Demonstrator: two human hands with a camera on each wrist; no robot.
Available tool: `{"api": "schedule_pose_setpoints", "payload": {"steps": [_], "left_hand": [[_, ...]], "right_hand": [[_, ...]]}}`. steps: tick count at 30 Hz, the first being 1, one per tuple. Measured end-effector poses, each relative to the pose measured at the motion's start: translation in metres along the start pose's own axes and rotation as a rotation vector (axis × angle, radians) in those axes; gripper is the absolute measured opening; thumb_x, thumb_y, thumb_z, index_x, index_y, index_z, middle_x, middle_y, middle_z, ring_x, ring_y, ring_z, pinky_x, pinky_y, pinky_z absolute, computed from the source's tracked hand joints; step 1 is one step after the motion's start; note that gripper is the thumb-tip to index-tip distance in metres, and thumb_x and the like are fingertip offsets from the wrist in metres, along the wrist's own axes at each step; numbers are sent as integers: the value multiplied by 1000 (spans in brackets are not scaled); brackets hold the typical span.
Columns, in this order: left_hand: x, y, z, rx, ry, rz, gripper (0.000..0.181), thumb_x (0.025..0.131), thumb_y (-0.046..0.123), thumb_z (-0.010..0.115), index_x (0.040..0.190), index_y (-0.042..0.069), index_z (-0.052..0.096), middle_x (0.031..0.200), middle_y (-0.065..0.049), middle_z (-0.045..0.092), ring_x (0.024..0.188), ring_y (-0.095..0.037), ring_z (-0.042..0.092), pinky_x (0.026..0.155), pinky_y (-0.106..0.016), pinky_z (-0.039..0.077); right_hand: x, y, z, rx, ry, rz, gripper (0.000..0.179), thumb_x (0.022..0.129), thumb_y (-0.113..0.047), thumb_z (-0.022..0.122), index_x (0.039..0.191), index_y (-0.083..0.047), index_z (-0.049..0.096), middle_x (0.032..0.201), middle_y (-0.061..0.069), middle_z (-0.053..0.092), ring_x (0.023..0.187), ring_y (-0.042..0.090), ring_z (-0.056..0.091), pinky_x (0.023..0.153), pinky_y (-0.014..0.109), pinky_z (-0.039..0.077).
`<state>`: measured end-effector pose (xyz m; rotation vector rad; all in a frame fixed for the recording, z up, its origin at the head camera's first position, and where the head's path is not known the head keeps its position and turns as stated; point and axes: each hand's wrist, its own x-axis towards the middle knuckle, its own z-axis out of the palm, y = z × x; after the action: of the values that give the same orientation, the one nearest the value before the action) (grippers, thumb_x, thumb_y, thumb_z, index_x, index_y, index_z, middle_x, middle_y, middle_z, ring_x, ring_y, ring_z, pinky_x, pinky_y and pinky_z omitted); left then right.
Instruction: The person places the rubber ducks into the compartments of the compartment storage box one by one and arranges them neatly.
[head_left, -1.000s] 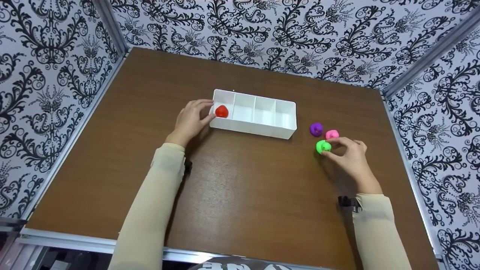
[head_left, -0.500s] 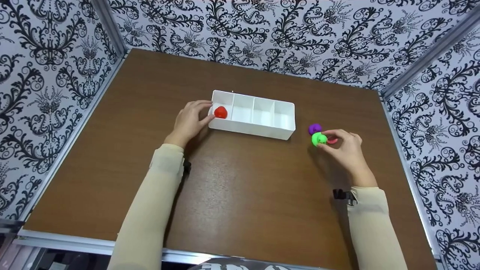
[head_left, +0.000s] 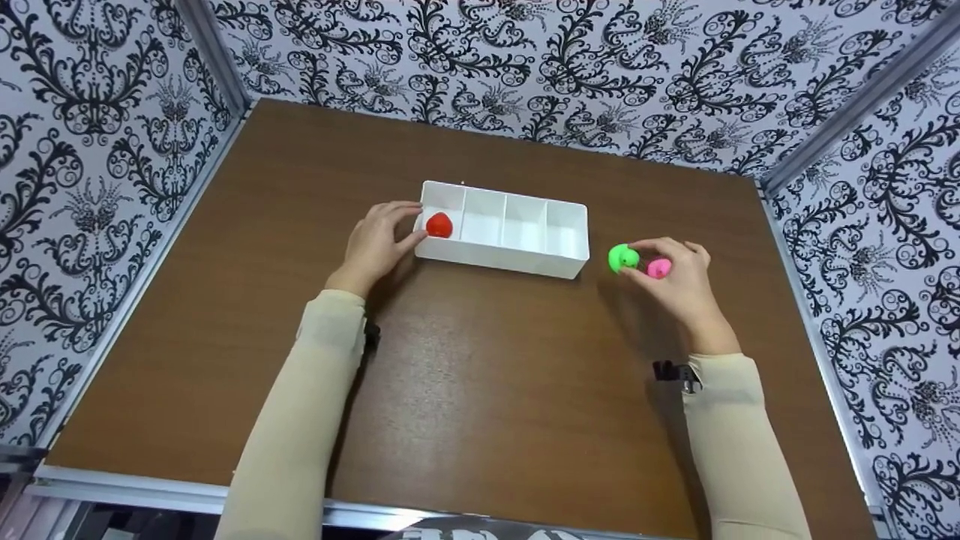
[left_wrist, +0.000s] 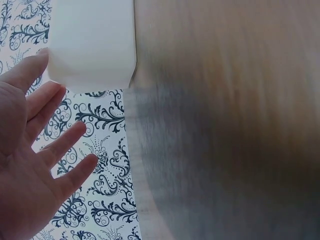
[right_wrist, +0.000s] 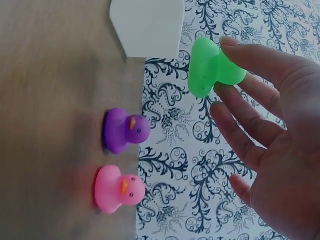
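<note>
The right hand [head_left: 681, 283] pinched the green duck [head_left: 619, 259] above the tabletop [head_left: 480, 390], toward its right edge. Just leftward lay the white box [head_left: 499, 257], long axis roughly along the back edge; the left hand's [head_left: 370, 246] spread fingers touched its far end.

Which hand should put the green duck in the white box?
Probably the right hand: it pinches the green duck near the white box. The left hand is at the box's left end, holding no duck.
</note>
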<state>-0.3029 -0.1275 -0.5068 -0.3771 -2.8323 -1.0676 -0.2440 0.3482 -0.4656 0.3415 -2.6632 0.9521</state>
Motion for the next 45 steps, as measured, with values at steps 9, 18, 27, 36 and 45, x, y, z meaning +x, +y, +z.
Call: {"api": "schedule_pose_setpoints", "payload": {"steps": [9, 18, 27, 36, 45], "left_hand": [[0, -1, 0, -6, 9, 15, 48, 97, 33, 73, 141, 15, 64, 150, -2, 59, 145, -29, 45, 120, -56, 36], [2, 0, 2, -18, 8, 18, 48, 97, 33, 73, 140, 14, 65, 149, -1, 59, 144, -28, 45, 119, -56, 35], [3, 1, 0, -7, 3, 12, 49, 97, 34, 72, 141, 15, 64, 150, -2, 59, 144, -28, 45, 120, -56, 35], [-1, -2, 0, -15, -3, -18, 50, 97, 36, 73, 142, 17, 63, 150, -1, 58, 144, -27, 45, 121, -55, 34], [1, -2, 1, -15, 15, 17, 47, 97, 34, 73, 139, 14, 66, 148, -1, 60, 144, -27, 45, 119, -54, 36]], "right_hand": [[12, -9, 4, 8, 26, -28, 38, 78, -17, 92, 112, -8, 77, 106, 14, 77, 96, 4, 61, 115, 61, 18], [21, -13, 10, -3, -5, -55, 39, 81, -18, 90, 115, -6, 76, 112, 16, 76, 108, 34, 68, 115, 62, 18], [32, -19, 19, 31, 7, -65, 38, 80, -19, 90, 114, -7, 77, 110, 14, 76, 104, 31, 69, 116, 62, 18], [40, -24, 33, 47, -4, -81, 38, 81, -19, 90, 114, -6, 76, 111, 14, 77, 104, 33, 69, 116, 58, 19], [48, -37, 46, 74, 1, -116, 40, 79, -21, 91, 114, -8, 77, 109, 11, 77, 104, 25, 68, 116, 56, 20]]}}
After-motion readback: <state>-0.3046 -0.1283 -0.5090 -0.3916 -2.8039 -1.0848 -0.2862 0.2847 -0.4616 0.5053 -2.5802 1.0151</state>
